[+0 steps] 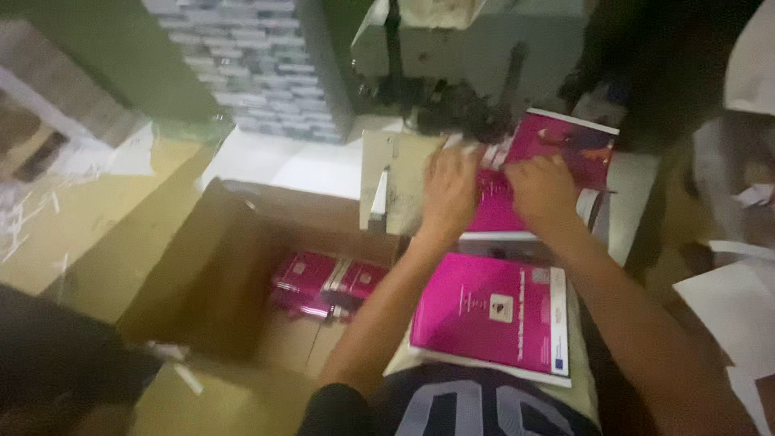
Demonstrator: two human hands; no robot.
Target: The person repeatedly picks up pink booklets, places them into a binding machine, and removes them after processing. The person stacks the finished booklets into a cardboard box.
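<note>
My left hand (449, 192) and my right hand (542, 190) press side by side on a magenta booklet (565, 145) that lies folded over the bed of a grey-green machine (468, 48). Both hands grip the booklet near its spine, under the machine's dark head. Closer to me a stack of flat magenta booklets (484, 311) rests on my lap, below my forearms. The picture is blurred, so finger detail is unclear.
An open cardboard box (226, 266) stands at my left with several magenta booklets (323, 282) lying in its bottom. White sheets (735, 307) lie at the right. A tall pile of printed stock (250, 64) stands behind the box.
</note>
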